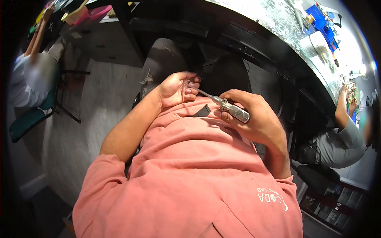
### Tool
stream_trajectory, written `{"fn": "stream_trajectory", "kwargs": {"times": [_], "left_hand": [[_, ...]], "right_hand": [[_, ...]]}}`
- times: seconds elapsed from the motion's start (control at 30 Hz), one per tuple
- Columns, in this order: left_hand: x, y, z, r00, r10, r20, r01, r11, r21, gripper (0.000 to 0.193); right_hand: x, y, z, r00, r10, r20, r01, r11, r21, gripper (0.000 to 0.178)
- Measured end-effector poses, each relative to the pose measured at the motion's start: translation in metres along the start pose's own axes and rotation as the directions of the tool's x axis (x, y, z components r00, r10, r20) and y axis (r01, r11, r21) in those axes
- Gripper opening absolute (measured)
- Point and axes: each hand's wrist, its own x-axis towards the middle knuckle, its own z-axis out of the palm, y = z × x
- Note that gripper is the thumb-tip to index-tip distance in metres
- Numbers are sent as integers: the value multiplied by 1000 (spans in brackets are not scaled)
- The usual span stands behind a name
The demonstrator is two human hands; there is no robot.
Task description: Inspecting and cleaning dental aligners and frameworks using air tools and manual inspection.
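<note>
My right hand [256,113] is closed round a silver tool [236,112] with a ridged metal handle. Its thin shaft points up and left toward my other palm. My left hand [178,89] is turned palm up with the fingers curled. The tool's tip reaches those fingers, where a small, pale item seems to sit; it is too small to name. Both hands are held above my lap, in front of my pink shirt [190,158]. A small dark patch or tab [203,110] shows on the shirt just below the tool.
A long bench [274,23] curves along the far right, bearing blue bins [317,18] and a white tub [315,43]. One co-worker in grey [337,146] sits at right. At left, another person [33,79] sits on a green chair [29,123], near pink trays [95,15].
</note>
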Motion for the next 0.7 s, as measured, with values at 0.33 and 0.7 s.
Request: {"fn": "stream_trajectory", "kwargs": {"times": [0.33, 0.7], "left_hand": [[2, 1, -1, 996, -77, 49, 74, 995, 67, 21], [2, 3, 0, 997, -70, -30, 74, 975, 208, 23]], "right_hand": [[4, -14, 0, 991, 95, 98, -80, 986, -149, 30], [5, -11, 1, 994, 57, 96, -41, 985, -166, 31]]}}
